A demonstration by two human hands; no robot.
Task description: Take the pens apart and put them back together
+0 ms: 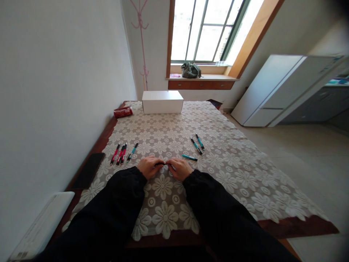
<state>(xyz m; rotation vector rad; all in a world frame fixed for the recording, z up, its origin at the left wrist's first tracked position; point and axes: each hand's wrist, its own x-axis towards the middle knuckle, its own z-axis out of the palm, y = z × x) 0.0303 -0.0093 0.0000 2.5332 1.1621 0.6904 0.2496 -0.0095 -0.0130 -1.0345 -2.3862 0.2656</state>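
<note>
Fingertips of your left hand (148, 166) and right hand (180, 169) are pinching a small dark pen (160, 164) between them, just above the lace tablecloth (231, 160), teal pens (196, 145) lying nearby.

Both hands, left hand (148, 166) and right hand (180, 168), meet over the lace cloth (231, 160) on the counter (300, 223), pinching a small dark pen (160, 164) between them. Red pens (120, 153) lie at ten o'clock, teal pens (197, 143) at one o'clock, and a white box (162, 102) at twelve.
</note>
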